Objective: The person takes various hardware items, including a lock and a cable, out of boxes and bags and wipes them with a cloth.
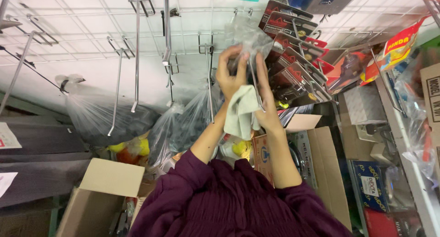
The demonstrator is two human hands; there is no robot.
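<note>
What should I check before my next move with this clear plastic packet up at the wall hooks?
1. Left hand grips the clear packet: ok.
2. Right hand supports it from the side: ok.
3. Pale cloth secure between the hands: cannot tell.
4. Packet's hole lined up with a hook: cannot tell.
5. Red and black carded packs crowd the packet's right side: not ok.
6. Open cardboard box sits below the hands: ok.

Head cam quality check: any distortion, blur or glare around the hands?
Head view: strong wide-angle distortion, the wire grid wall and hooks bow outward; lighting even and soft; left hand and right hand reasonably sharp, the clear plastic bag they hold slightly smeared with mild sheen; right edge shelf goods blurred and stretched.
</note>
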